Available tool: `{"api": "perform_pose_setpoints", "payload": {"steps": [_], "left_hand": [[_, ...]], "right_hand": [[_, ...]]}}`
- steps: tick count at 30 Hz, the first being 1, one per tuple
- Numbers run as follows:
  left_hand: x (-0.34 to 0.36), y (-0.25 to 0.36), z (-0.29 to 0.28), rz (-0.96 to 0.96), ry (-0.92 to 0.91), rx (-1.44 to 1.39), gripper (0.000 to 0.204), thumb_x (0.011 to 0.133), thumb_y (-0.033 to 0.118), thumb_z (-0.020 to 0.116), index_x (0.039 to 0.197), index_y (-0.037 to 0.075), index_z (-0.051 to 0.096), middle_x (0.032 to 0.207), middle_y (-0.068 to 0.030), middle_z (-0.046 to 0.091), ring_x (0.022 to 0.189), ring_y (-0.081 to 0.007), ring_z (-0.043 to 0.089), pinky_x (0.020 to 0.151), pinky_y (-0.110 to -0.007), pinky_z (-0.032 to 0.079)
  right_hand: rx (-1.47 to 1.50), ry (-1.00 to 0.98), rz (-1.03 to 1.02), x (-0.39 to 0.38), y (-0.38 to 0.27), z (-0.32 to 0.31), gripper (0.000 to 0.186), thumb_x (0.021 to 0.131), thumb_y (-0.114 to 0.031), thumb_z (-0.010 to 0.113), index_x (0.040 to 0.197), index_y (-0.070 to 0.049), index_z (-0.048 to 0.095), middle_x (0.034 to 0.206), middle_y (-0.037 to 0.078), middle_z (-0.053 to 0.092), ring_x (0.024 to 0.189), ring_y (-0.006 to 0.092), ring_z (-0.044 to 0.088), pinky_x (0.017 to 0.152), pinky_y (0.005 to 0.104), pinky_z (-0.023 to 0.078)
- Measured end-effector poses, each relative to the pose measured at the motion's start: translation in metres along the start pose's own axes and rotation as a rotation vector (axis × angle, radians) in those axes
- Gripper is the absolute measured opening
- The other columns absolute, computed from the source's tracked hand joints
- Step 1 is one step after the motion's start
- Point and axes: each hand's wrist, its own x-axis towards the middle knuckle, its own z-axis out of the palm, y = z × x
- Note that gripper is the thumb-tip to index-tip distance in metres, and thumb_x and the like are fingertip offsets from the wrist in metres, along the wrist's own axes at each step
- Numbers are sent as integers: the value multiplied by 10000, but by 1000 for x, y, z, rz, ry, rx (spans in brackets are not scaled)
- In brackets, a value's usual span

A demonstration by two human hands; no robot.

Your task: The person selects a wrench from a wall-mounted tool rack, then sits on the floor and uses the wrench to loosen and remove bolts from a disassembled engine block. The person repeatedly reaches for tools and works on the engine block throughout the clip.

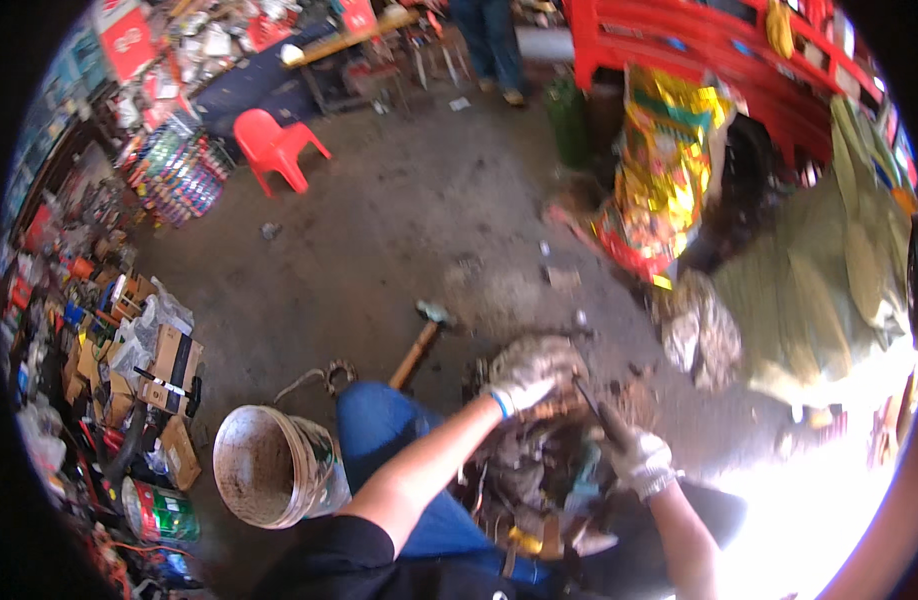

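My left hand [524, 397], in a whitish work glove, grips the near left side of a round, grimy metal part [541, 358] on the floor in front of me. From the right, my gloved right hand [644, 462] is closed around a tool with a thick dark handle [613, 425] and a thin shaft. The shaft's tip points at the part, close to my left fingers; whether it touches cannot be made out. A hammer [416, 350] with a wooden handle lies on the floor beyond my knee.
A dirty white bucket [269, 468] stands left of my knee. Scraps and rags [524, 470] lie beneath my arms. Cartons [169, 365] and clutter line the left side. Farther off are a red plastic chair [274, 145], a shiny gold sack [669, 165], a green tarp [814, 280] and a standing person [487, 40].
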Motion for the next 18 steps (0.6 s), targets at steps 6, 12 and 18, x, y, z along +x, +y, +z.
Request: {"api": "perform_pose_setpoints", "payload": {"steps": [6, 12, 18], "left_hand": [[2, -31, 18, -4, 20, -342, 243, 917, 143, 681, 1127, 237, 762, 1271, -55, 683, 1190, -248, 639, 980, -392, 548], [10, -26, -7, -140, -244, -425, 314, 997, 68, 567, 1281, 125, 688, 1406, -61, 588, 1304, -209, 540, 1108, -308, 403], [19, -28, -5, -334, -260, -747, 318, 1014, 127, 570, 1316, 64, 649, 1326, -33, 649, 1237, -130, 562, 1085, -273, 398]], "right_hand": [[627, -103, 145, -21, -25, 29, 594, 999, -248, 578, 1539, -98, 379, 1090, 189, 717, 978, 270, 711, 884, 354, 530], [1567, -246, 451, -23, -62, 61, 333, 1041, -267, 546, 1267, -25, 580, 819, 55, 654, 618, 139, 632, 553, 300, 564], [2088, -274, 559, -14, -106, 64, 309, 1062, -224, 498, 1234, 24, 567, 948, 116, 654, 765, 226, 688, 695, 461, 646]]}}
